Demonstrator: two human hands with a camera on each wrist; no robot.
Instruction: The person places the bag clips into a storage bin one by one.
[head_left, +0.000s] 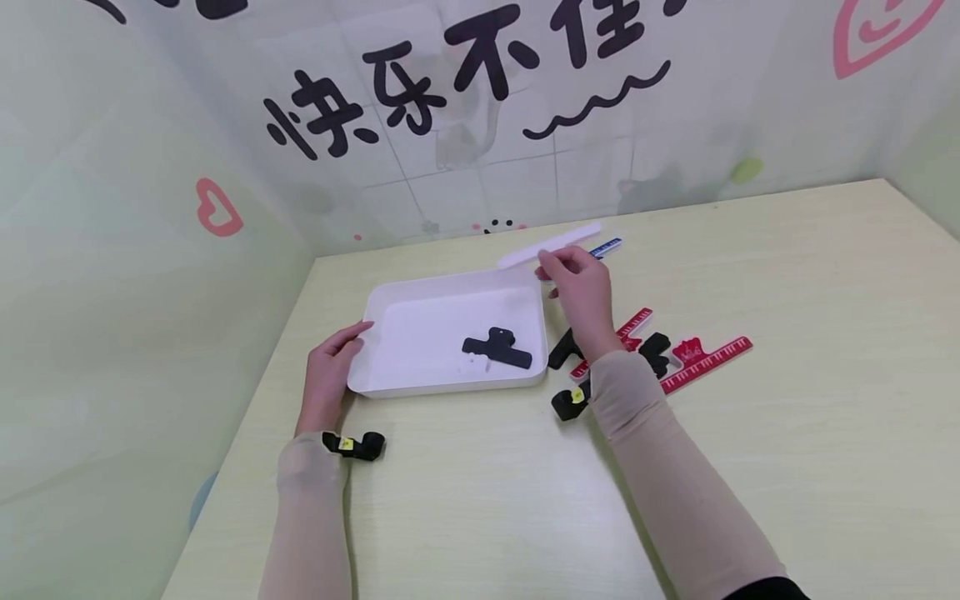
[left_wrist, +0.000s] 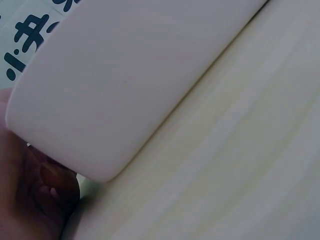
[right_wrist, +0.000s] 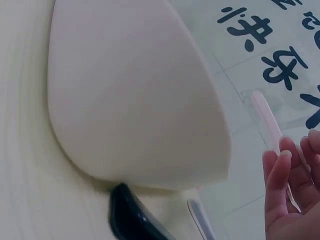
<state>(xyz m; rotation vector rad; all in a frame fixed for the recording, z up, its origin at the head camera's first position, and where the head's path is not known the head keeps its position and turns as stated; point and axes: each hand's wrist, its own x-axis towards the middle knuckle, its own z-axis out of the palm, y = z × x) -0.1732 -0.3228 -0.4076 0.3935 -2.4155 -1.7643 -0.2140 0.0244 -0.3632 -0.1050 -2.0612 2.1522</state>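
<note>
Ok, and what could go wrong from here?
The right hand pinches the thin pale strip, which might slip or twist. The right sleeve passes over the red clips, so lowering that arm could knock them about. The left hand grips the white tray at its left end; a tug or lift there might send the black clip inside sliding.

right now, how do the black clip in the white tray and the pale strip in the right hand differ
Colour: the black clip is dark, while the pale strip is pinkish white. Place: the black clip lies in the white tray; the right hand holds the pale strip. Shape: a tab juts from the black clip's bar; none shows on the pale strip. Both look narrow.
</note>
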